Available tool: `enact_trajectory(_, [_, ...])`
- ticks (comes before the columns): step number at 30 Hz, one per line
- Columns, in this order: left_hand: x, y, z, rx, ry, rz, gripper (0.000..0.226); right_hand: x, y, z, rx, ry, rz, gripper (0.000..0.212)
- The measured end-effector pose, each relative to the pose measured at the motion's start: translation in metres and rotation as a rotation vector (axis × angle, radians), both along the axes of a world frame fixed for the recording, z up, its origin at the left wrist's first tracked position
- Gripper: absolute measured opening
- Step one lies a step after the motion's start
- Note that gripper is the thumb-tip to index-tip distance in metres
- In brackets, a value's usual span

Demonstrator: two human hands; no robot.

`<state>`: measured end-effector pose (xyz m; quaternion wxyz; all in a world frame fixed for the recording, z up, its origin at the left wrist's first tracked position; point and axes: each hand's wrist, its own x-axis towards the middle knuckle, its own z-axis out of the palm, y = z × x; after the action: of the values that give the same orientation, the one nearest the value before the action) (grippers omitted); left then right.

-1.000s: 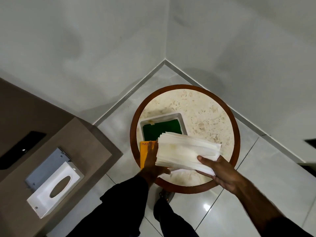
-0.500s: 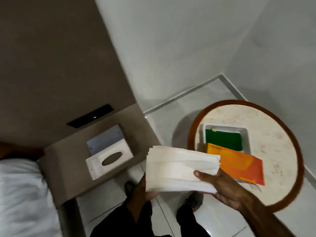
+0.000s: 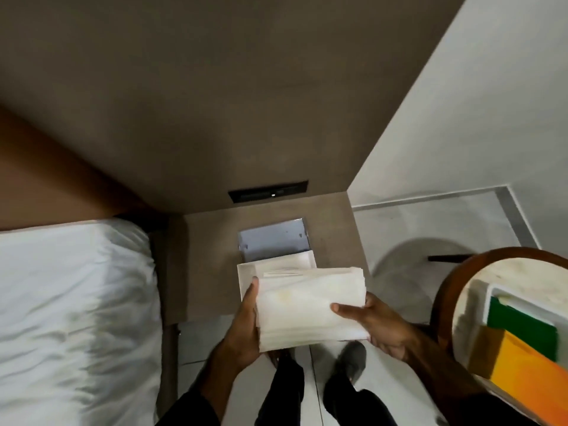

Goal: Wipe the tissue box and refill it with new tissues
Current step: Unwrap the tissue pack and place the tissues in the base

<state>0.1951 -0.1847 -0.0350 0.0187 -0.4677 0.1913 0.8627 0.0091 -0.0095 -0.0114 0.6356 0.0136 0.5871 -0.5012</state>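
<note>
I held a thick stack of new tissues (image 3: 310, 305) in both hands, above the near edge of the bedside table (image 3: 209, 265). My left hand (image 3: 246, 327) was clamped on the left side of the stack, thumb on top and fingers under it. My right hand (image 3: 375, 324) was clamped on the right side, with one finger pressed flat on top.

The white tissue box (image 3: 276, 265) sat on the table just past the stack, and the stack hid most of it. I could not tell if its opening faced up. A shiny lid (image 3: 272, 238) lay at the far side of the box, touching it.

To do this step well, I thought I should keep the stack flat and square, line its long side up with the long side of the box, and lower it straight in. Squeezing too hard could bend the sheets. Loose fingers could let the bottom sheets slip out.

To the right stood a round table (image 3: 461, 272) with a white tray (image 3: 491, 293), a green thing (image 3: 522, 330) and an orange packet (image 3: 528, 373). The bed (image 3: 70, 302) was on the left. A dark panel (image 3: 267, 192) sat on the wall at the far side. I could not read any words or brand names; the orange packet was too blurry.
</note>
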Motion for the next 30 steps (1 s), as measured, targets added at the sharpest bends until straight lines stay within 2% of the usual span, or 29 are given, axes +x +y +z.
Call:
enact_trajectory(2, [0.005, -0.013, -0.012, -0.117, -0.034, -0.042, 0.05, -0.007, -0.023, -0.011, 0.016, 0.045, 0.092, 0.052])
enact_trajectory(4, [0.002, -0.025, -0.026, -0.172, -0.049, -0.08, 0.053, -0.017, -0.042, -0.026, 0.04, 0.079, 0.173, 0.054])
enact_trajectory(7, [-0.011, -0.047, -0.057, -0.225, -0.088, -0.06, 0.049, -0.037, -0.072, -0.066, 0.049, 0.053, 0.174, 0.045])
enact_trajectory(11, [-0.04, -0.086, -0.104, -0.295, -0.144, -0.038, 0.036, -0.068, -0.118, -0.127, 0.067, 0.041, 0.193, 0.044])
enact_trajectory(14, [-0.062, -0.118, -0.146, -0.327, -0.212, -0.056, 0.037, -0.091, -0.152, -0.175, 0.1, 0.057, 0.232, 0.046])
enact_trajectory(18, [-0.087, -0.156, -0.204, -0.375, -0.271, -0.098, 0.034, -0.115, -0.188, -0.238, 0.148, 0.096, 0.308, 0.022])
enact_trajectory(23, [-0.101, -0.179, -0.264, -0.422, -0.421, -0.16, 0.04, -0.128, -0.211, -0.289, 0.227, 0.291, 0.436, 0.003])
enact_trajectory(26, [-0.106, -0.179, -0.285, -0.411, -0.461, -0.185, 0.024, -0.131, -0.215, -0.305, 0.286, 0.447, 0.504, 0.022])
enact_trajectory(28, [-0.108, -0.176, -0.293, -0.413, -0.479, -0.174, 0.028, -0.13, -0.216, -0.31, 0.289, 0.546, 0.549, 0.027])
enact_trajectory(30, [-0.11, -0.174, -0.298, -0.466, -0.539, -0.18, 0.035, -0.129, -0.216, -0.312, 0.288, 0.658, 0.583, 0.022])
